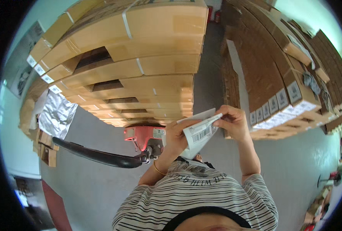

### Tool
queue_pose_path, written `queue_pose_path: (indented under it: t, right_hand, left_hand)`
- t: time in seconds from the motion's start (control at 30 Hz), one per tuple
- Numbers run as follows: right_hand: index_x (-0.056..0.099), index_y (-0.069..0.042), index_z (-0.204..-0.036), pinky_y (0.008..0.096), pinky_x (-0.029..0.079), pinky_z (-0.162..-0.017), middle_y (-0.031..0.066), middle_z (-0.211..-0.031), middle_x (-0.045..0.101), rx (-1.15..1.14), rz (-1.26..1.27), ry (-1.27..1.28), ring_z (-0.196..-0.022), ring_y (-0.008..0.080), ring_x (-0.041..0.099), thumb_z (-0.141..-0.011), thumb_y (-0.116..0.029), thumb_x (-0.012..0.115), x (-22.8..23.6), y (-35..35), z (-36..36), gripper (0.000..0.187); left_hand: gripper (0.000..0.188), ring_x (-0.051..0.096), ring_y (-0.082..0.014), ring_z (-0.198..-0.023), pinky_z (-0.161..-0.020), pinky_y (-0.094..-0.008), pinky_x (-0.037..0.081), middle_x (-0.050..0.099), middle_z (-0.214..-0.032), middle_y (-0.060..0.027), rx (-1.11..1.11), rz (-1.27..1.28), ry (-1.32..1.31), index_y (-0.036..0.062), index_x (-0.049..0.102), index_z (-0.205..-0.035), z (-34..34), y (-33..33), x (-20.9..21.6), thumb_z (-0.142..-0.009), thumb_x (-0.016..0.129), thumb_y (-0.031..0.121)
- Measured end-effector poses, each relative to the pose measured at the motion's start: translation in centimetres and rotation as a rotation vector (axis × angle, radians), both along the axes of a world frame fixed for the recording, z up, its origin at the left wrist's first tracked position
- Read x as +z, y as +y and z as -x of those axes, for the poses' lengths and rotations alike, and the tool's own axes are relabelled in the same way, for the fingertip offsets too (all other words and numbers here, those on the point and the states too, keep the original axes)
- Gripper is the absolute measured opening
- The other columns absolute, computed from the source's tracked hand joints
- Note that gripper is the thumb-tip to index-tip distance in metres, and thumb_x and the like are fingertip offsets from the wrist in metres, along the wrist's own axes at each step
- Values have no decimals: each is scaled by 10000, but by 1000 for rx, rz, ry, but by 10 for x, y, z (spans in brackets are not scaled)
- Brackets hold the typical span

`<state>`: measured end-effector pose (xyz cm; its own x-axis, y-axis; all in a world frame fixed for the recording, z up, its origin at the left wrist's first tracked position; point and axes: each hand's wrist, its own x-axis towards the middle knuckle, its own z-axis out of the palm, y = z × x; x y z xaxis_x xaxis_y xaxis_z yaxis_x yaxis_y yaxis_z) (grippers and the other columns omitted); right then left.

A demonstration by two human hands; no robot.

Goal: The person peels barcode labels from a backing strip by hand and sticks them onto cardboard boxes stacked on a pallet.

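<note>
My left hand (pixel 175 135), with a thin gold bracelet at the wrist, and my right hand (pixel 234 121) are raised together in front of my striped shirt. Between them they hold a white label sheet (pixel 199 133) with a barcode printed on it. The left hand grips its lower left part. The right hand pinches its upper right edge between thumb and fingers. A second white layer shows behind the label, and I cannot tell whether it is a backing paper.
A tall stack of strapped cardboard boxes (pixel 151 65) stands ahead over a red pallet jack (pixel 144 135) with a black handle (pixel 97 156). A row of labelled cartons (pixel 282 100) lines the right. Silver foil (pixel 57 113) lies at left. Grey floor (pixel 294 161) surrounds me.
</note>
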<state>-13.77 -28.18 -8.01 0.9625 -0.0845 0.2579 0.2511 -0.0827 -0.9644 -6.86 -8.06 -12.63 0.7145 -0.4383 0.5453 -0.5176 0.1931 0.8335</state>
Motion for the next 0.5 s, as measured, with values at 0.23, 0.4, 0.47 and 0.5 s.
queue_pose_path:
  t: [0.23, 0.4, 0.47, 0.5]
  right_hand:
    - [711, -19, -844, 242, 451, -680, 24, -854, 635, 73, 103, -211, -777, 91, 563, -707, -19, 819, 24, -52, -30, 174]
    - [715, -9, -858, 278, 486, -717, 72, -910, 679, 126, 212, -162, -840, 150, 619, -721, 26, 772, 40, -78, -44, 152]
    - [720, -9, -849, 301, 492, -694, 79, -893, 690, 89, 345, -221, -824, 161, 625, -714, 32, 765, 42, -82, -48, 148]
    - [720, -9, -849, 301, 492, -694, 79, -893, 690, 95, 341, -218, -824, 161, 625, -714, 32, 765, 44, -80, -51, 148]
  left_hand:
    - [238, 716, -201, -783, -676, -290, 553, 740, -944, -103, 108, -91, -113, 63, 736, -991, -12, -35, 17, -755, 727, 32]
    - [268, 694, -217, -766, -668, -311, 544, 738, -930, -80, 195, -162, -301, 91, 741, -982, -30, -43, 41, -718, 753, 39]
    - [294, 657, -226, -702, -626, -325, 517, 730, -884, -69, 233, -167, -314, 119, 745, -982, -37, -45, 41, -700, 755, 34]
    - [294, 657, -226, -702, -626, -325, 517, 730, -884, -69, 237, -170, -310, 119, 745, -982, -42, -43, 36, -700, 755, 34]
